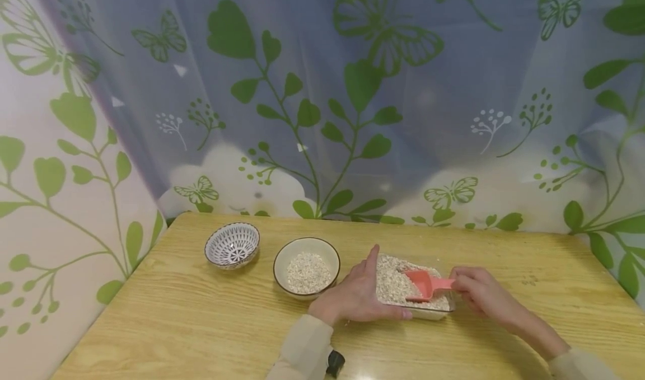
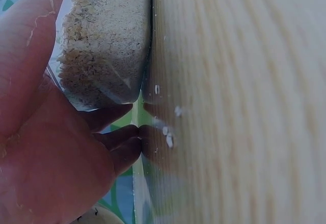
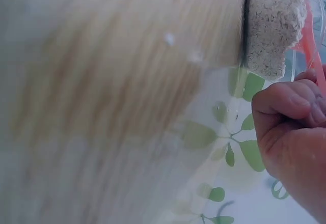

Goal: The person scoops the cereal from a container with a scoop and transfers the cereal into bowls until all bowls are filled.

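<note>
A clear rectangular container (image 1: 428,314) of rolled oats (image 1: 393,282) stands on the table at centre right. My left hand (image 1: 355,296) lies against its left end, fingers extended along that side and thumb stretched along the front wall. In the left wrist view the oats (image 2: 107,40) show through the clear wall beside this hand (image 2: 56,147). My right hand (image 1: 486,296) grips the handle of a pink scoop (image 1: 423,285), whose head sits partly sunk in the oats. The right wrist view has the curled right hand (image 3: 295,117) on the pink handle (image 3: 309,40).
Left of the container, a cream bowl (image 1: 281,268) with a dark rim holds some oats. A black-and-white patterned bowl (image 1: 233,245) stands farther left. A few loose flakes (image 2: 168,137) lie on the wooden table (image 1: 201,324). A leaf-and-butterfly curtain (image 1: 312,117) hangs behind.
</note>
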A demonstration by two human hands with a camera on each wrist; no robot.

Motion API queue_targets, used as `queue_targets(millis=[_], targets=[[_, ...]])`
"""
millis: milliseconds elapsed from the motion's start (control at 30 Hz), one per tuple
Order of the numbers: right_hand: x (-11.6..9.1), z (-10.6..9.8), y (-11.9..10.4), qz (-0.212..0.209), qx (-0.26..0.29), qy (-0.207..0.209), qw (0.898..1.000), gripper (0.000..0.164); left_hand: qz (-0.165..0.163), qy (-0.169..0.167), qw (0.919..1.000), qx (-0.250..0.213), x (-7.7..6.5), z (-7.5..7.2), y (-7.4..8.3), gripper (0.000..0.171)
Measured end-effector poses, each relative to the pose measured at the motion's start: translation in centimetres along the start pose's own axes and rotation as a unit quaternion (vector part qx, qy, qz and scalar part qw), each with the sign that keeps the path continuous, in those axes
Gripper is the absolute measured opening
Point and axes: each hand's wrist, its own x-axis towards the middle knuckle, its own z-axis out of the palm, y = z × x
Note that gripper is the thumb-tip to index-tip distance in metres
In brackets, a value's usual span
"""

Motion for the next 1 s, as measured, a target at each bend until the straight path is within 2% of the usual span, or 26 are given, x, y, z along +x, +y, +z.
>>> queue_targets(millis=[100, 200, 300, 600, 800, 1000], targets=[[-0.1, 0.6, -0.2, -0.009, -0.077, 0.034, 0.996, 0.023, 0.000, 0.000, 1.0000, -0.001, 0.0, 0.0, 0.0, 0.138], [-0.4, 1.2, -0.3, -0.016, -0.153, 0.073, 0.985, 0.024, 0.001, 0.002, 1.0000, 0.000, 0.0, 0.0, -0.1, 0.139], [-0.6, 1.5, -0.3, -0.012, -0.181, 0.089, 0.979, 0.026, 0.003, 0.002, 1.0000, 0.002, 0.1, 0.0, -0.1, 0.139], [-0.5, 1.4, -0.3, 0.014, -0.156, 0.081, 0.984, 0.027, 0.004, 0.002, 1.0000, -0.005, 0.1, 0.1, -0.1, 0.139], [-0.3, 0.9, 0.0, 0.020, -0.084, 0.049, 0.995, 0.025, 0.005, 0.004, 1.0000, -0.007, 0.1, 0.0, 0.0, 0.138], [-0.3, 0.4, 0.3, 0.025, -0.042, 0.026, 0.998, 0.027, 0.006, -0.002, 0.9999, -0.010, 0.0, -0.1, -0.1, 0.136]])
